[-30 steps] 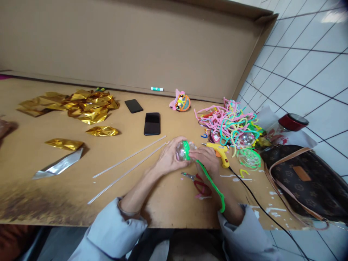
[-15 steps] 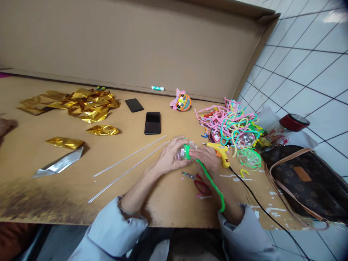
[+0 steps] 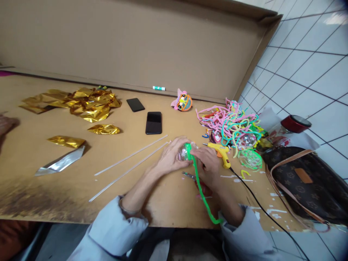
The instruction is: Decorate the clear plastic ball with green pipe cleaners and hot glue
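A clear plastic ball (image 3: 183, 153) is gripped from its left side by my left hand (image 3: 172, 155), fingers curved round it. Across the ball runs a band of fuzzy green pipe cleaner (image 3: 200, 191), whose loose length trails down toward my right sleeve. My right hand (image 3: 208, 159) is closed, its fingers pressing the pipe cleaner against the ball's right side. Scissors with red handles (image 3: 204, 189) lie on the table under my right wrist, partly hidden. Just right of my right hand lies a yellow glue gun (image 3: 223, 155).
A heap of coloured pipe cleaners (image 3: 228, 121), a red-lidded bottle (image 3: 295, 124) and a brown handbag (image 3: 304, 185) stand right. Two phones (image 3: 153, 122), clear sticks (image 3: 127, 172) and gold foil (image 3: 92, 105) lie left. A decorated ball (image 3: 185, 102) sits behind. Another person's hand (image 3: 7, 125) shows far left.
The green pipe cleaner's loose length has swung left and down, away from my right forearm. My right fingers have shifted slightly on the ball, which stays in my left hand.
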Action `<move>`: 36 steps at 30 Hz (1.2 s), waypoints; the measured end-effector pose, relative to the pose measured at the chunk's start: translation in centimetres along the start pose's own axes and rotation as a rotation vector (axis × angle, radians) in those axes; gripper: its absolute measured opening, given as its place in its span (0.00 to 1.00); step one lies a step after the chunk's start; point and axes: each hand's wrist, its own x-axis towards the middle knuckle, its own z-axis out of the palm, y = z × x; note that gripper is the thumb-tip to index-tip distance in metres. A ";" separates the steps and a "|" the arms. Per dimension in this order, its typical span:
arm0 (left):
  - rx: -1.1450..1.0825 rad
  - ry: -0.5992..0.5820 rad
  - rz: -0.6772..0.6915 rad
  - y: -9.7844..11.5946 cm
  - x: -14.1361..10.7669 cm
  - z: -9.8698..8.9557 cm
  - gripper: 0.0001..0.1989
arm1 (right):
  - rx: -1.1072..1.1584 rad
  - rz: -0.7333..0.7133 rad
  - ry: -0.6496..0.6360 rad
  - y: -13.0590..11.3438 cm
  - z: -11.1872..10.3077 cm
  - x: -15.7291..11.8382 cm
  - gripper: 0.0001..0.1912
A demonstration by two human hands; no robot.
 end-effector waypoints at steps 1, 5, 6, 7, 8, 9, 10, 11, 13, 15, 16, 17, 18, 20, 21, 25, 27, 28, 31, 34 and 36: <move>0.002 0.001 0.002 0.0 0.0 0.0 0.29 | 0.002 0.002 -0.002 0.0 -0.1 0.0 0.13; -0.009 0.001 0.009 -0.1 0.0 0.1 0.30 | -0.002 0.003 -0.011 -0.1 -0.3 0.2 0.13; -0.012 -0.002 0.009 -0.1 0.0 0.1 0.30 | -0.011 0.007 -0.012 -0.1 -0.3 0.3 0.14; -0.011 -0.005 0.005 -0.1 0.0 0.1 0.30 | -0.024 0.014 -0.017 -0.1 -0.4 0.3 0.14; -0.006 -0.011 -0.002 -0.1 0.0 0.1 0.30 | -0.039 0.020 -0.022 -0.1 -0.4 0.4 0.14; 0.000 -0.017 -0.010 -0.1 0.0 0.1 0.30 | -0.052 0.024 -0.028 -0.1 -0.4 0.5 0.13; 0.006 -0.022 -0.019 -0.1 0.0 0.1 0.30 | -0.061 0.029 -0.034 -0.1 -0.5 0.6 0.13; 0.010 -0.022 -0.025 -0.1 0.0 0.2 0.31 | -0.067 0.033 -0.041 -0.1 -0.5 0.6 0.13; 0.009 -0.019 -0.025 -0.1 0.1 0.2 0.31 | -0.075 0.043 -0.052 -0.2 -0.5 0.7 0.12; 0.002 -0.012 -0.012 0.0 0.1 0.2 0.30 | -0.088 0.056 -0.061 -0.3 -0.5 0.8 0.12; -0.001 -0.011 -0.007 0.0 0.1 0.2 0.30 | -0.092 0.061 -0.063 -0.4 -0.5 0.8 0.12; -0.002 -0.010 -0.006 0.1 0.1 0.2 0.30 | -0.092 0.066 -0.064 -0.4 -0.5 0.9 0.11; -0.001 -0.011 -0.008 0.1 0.1 0.1 0.30 | -0.089 0.073 -0.064 -0.5 -0.5 1.0 0.11; 0.001 -0.014 -0.014 0.1 0.1 0.1 0.30 | -0.076 0.093 -0.061 -0.7 -0.5 1.2 0.10; 0.002 -0.016 -0.013 0.1 0.0 0.2 0.30 | -0.069 0.105 -0.060 -0.7 -0.5 1.2 0.10; -0.001 -0.010 0.009 -0.2 0.0 0.3 0.30 | -0.048 0.134 -0.033 -0.8 -0.4 1.5 0.08; -0.009 0.004 0.018 -0.3 0.0 0.3 0.30 | -0.045 0.137 -0.023 -0.7 -0.2 1.6 0.07; -0.014 0.007 0.018 -0.3 0.0 0.3 0.30 | -0.043 0.139 -0.023 -0.7 -0.2 1.6 0.08; -0.022 -0.002 0.013 -0.2 0.1 0.2 0.30 | -0.033 0.156 -0.026 -0.5 -0.2 1.5 0.09; -0.026 -0.026 0.010 0.0 0.1 0.0 0.30 | -0.020 0.185 -0.041 -0.5 -0.3 1.5 0.09; -0.028 -0.036 0.003 0.3 0.1 -0.2 0.30 | -0.012 0.192 -0.044 -0.6 -0.4 1.4 0.09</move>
